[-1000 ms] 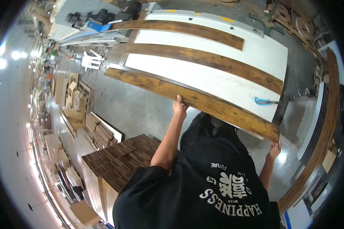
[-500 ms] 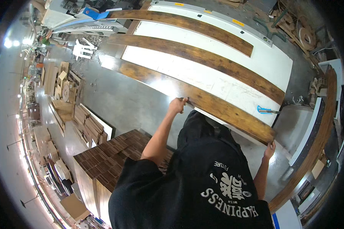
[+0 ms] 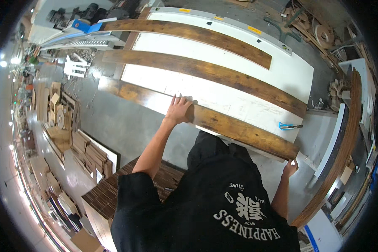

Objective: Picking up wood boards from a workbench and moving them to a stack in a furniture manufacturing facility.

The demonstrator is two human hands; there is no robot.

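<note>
A long, glossy brown wooden plank (image 3: 243, 130) lies along the near edge of a white-topped work table (image 3: 222, 95). My left hand (image 3: 179, 111) rests across the middle of that plank, fingers spread over its top toward the far edge. At the plank's right end, my right hand (image 3: 290, 167) pinches the near corner; its fingertips are partly hidden. Beyond it, a second brown plank (image 3: 206, 73) and a shorter third one (image 3: 206, 37) lie roughly parallel. A blue utility knife (image 3: 290, 126) sits near the table's right end, between the two nearer planks.
A long metal level (image 3: 222, 22) runs along the table's far edge. Dark brown strips cover a stack (image 3: 117, 185) at my lower left. Cut boards (image 3: 88, 153) lie on the floor at left. To my right stands a long brown bundle of strips (image 3: 338, 176).
My left hand has gone from gripping the plank's near edge to lying across its top, further left. My right hand stays at the right corner. The view has shifted slightly.
</note>
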